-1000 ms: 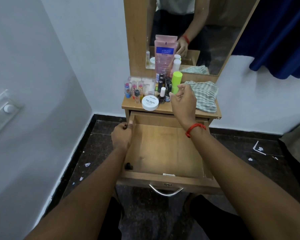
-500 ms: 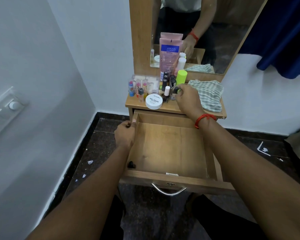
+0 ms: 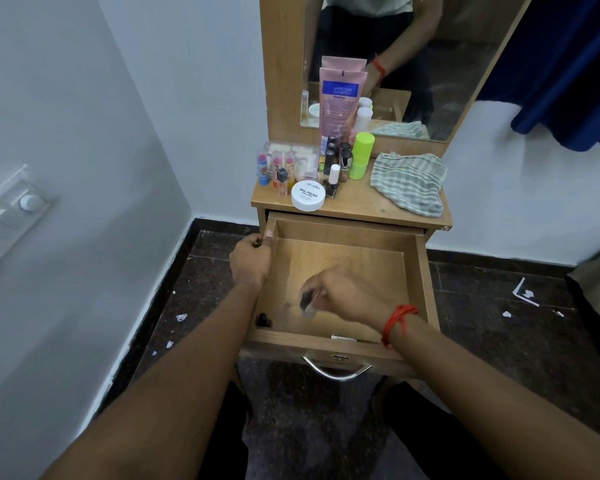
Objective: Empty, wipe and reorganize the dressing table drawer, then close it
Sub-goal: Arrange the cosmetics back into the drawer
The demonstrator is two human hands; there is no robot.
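The wooden drawer point(image 3: 423, 278) stands pulled out below the dressing table top point(image 3: 357, 206). My left hand point(image 3: 250, 261) grips the drawer's left wall near its back corner. My right hand point(image 3: 343, 292), blurred by motion, is inside the drawer and pinches a small dark-capped bottle point(image 3: 307, 301) just above the bottom. One small black bottle point(image 3: 263, 319) lies in the front left corner. On the top stand several cosmetics: a white nail polish jar point(image 3: 308, 195), a green tube point(image 3: 361, 155), a pink tube point(image 3: 340, 98) and small bottles.
A striped grey cloth point(image 3: 409, 181) lies crumpled on the right of the table top. A mirror point(image 3: 413, 64) rises behind. A wall with a switch panel point(image 3: 7, 216) is at the left. Blue curtain point(image 3: 568, 64) hangs at the right. Paper scraps dot the dark floor.
My right hand has left the cluster of bottles on the table top and come down into the drawer with a small bottle. The left hand stays on the drawer's wall.
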